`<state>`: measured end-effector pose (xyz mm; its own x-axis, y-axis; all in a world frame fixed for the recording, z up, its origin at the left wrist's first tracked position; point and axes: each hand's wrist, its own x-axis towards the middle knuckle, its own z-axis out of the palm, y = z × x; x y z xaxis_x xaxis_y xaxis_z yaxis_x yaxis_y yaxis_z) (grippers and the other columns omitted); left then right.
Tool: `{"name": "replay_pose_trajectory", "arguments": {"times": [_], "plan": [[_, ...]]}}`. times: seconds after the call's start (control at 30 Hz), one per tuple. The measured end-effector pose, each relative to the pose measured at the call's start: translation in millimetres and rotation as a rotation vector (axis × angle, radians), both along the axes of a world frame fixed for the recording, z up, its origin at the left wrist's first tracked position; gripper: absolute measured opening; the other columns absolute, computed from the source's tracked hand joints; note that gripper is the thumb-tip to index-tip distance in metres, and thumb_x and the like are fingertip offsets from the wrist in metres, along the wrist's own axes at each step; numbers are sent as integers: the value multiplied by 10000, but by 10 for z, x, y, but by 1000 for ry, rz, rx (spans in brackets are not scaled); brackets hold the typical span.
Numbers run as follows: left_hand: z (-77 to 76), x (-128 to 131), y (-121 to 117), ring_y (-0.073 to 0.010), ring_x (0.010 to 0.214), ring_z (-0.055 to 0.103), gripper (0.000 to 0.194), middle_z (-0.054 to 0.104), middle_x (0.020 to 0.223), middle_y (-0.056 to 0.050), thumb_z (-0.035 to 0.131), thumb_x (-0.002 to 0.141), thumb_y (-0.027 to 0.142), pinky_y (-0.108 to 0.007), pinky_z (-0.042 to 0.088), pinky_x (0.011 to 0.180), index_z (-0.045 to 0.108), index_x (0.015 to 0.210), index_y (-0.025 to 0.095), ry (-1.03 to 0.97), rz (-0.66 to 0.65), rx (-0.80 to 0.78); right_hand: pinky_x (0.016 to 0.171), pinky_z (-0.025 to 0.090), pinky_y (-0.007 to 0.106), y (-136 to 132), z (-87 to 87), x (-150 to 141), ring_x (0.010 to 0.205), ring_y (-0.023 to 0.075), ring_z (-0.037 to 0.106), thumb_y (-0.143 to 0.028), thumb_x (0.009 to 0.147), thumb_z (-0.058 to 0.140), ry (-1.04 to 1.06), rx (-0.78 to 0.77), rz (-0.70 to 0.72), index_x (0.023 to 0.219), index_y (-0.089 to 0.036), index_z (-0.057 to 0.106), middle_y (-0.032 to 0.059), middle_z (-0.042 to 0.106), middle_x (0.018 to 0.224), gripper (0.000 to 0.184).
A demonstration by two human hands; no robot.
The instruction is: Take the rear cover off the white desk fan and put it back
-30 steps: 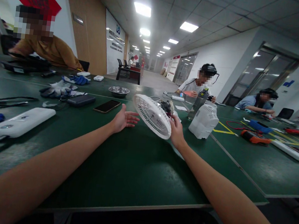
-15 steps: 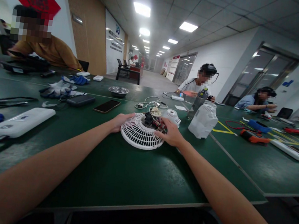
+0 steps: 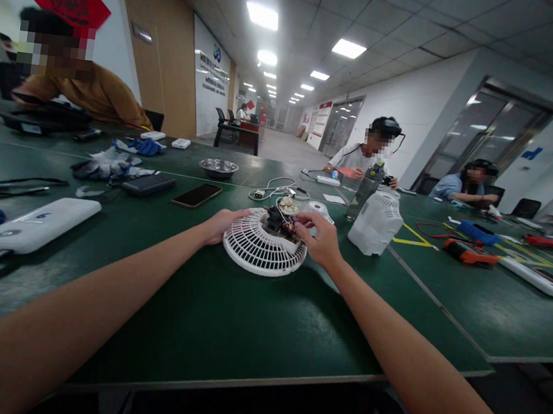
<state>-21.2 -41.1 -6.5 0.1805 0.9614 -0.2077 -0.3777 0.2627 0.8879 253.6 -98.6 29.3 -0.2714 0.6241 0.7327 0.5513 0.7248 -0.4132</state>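
A round white fan grille [image 3: 263, 259] lies on the green table in front of me. On it sits a dark motor [image 3: 277, 222] with wires and a cream-coloured round part [image 3: 287, 205]. My left hand [image 3: 221, 226] is closed on the grille's left rim, thumb towards the top. At the motor's right side, my right hand [image 3: 322, 238] has thumb and fingers brought together; what is between them is too small to make out. Behind that hand, partly hidden, stands a white vented cover [image 3: 320, 209]. A white fan housing [image 3: 376, 225] is farther right.
A phone [image 3: 197, 194], a metal bowl [image 3: 218, 168] and a white cable [image 3: 279, 184] lie beyond the grille. A white power bank [image 3: 37, 225] and gloves [image 3: 105, 166] are at left. A bottle [image 3: 366, 190] and an orange multimeter [image 3: 470, 251] stand right. Several people sit around.
My right hand has lifted slightly off the grille's right side, its thumb moving up to meet the fingers by the motor. My left hand keeps its hold on the rim.
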Motion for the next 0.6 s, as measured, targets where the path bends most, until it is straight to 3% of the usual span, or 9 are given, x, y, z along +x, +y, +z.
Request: {"name": "replay_pose_trajectory", "arguments": {"times": [0.17,0.33,0.43,0.53,0.6], "plan": [[6,2,-19,-233,732,758,177,759,894,-199,641,915,145,-347,645,713,707,995,1,6,5,5,717,482,305,40,-9,-109,746,179,630,-371,886,625,138,-132,-97,876,-202,726,33,730,839,197],[13,-3,-16,-244,713,758,169,756,880,-210,659,900,135,-355,645,690,707,986,-2,0,16,-9,602,401,282,113,-34,-150,606,151,545,-392,928,531,171,-202,-125,632,-184,656,3,616,595,383],[5,-8,-2,-244,717,759,171,755,887,-213,659,901,138,-359,645,699,707,985,-3,-3,15,-8,621,413,284,109,-33,-130,630,155,555,-355,914,541,190,-178,-140,676,-182,670,8,634,637,321],[-10,-12,10,-250,749,761,183,755,920,-218,661,901,144,-367,645,721,705,999,-4,-1,9,5,697,458,291,82,-20,-96,724,166,603,-306,872,601,197,-95,-112,819,-186,703,24,693,790,166],[-15,-12,10,-249,762,762,186,754,934,-218,654,905,142,-365,645,729,705,1010,-3,-5,0,9,746,474,303,71,-17,-73,796,179,629,-293,870,606,165,-73,-74,910,-196,726,38,721,885,160]]}}
